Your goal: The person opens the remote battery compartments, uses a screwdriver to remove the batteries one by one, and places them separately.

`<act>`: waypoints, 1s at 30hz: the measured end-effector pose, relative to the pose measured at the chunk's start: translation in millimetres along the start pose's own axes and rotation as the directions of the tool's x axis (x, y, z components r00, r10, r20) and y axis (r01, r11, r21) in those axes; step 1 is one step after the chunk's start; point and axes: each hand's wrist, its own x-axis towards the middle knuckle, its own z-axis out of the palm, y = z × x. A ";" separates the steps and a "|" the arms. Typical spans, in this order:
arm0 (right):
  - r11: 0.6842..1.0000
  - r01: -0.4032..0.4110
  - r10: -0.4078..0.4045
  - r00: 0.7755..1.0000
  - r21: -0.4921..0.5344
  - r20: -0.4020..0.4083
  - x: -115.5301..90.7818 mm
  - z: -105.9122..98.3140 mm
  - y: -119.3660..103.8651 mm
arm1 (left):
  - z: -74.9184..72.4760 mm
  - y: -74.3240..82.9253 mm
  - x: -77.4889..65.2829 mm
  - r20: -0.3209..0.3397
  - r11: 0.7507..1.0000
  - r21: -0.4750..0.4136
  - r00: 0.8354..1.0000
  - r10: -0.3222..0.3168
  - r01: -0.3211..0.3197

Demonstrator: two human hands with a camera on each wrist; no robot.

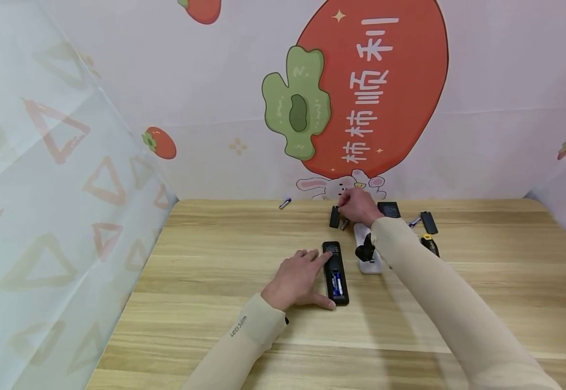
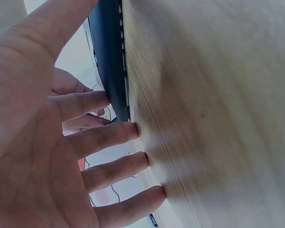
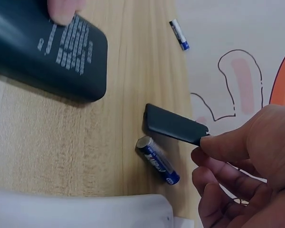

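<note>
A black remote control lies back up on the table, two blue-and-silver batteries showing in its open compartment. My left hand rests beside it, index finger on its upper part and thumb at its lower end. The other fingers reach down to the tabletop, fairly straight. Farther back, my right hand pinches one end of a small black battery cover between thumb and index finger. Close by that cover lies a loose blue-and-silver battery.
A white remote control lies right of the black one, partly behind the right arm. Farther right are another black device, a battery, a black cover and a yellow-and-black object. Another battery lies by the back edge.
</note>
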 end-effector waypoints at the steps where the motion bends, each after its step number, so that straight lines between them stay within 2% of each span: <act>1: 1.000 0.000 0.000 1.000 -0.005 -0.005 0.5 -0.2 0.9 | -0.2 0.2 0.1 -0.001 1.000 -0.002 1.000 0.001 -0.001; 15: 0.999 -0.035 0.035 0.999 0.003 -0.007 -0.6 -9.7 6.5 | 0.4 0.6 -1.1 -0.006 1.000 -0.010 1.000 -0.003 0.003; 25: 1.000 0.023 -0.022 0.999 -0.006 0.038 -14.8 -23.3 6.7 | 1.4 1.0 -0.9 -0.001 1.000 -0.022 1.000 -0.006 0.006; 30: 0.996 0.075 -0.073 0.997 -0.052 0.039 -26.6 -30.4 7.0 | 0.8 0.8 -0.9 -0.005 1.000 -0.023 1.000 -0.007 0.007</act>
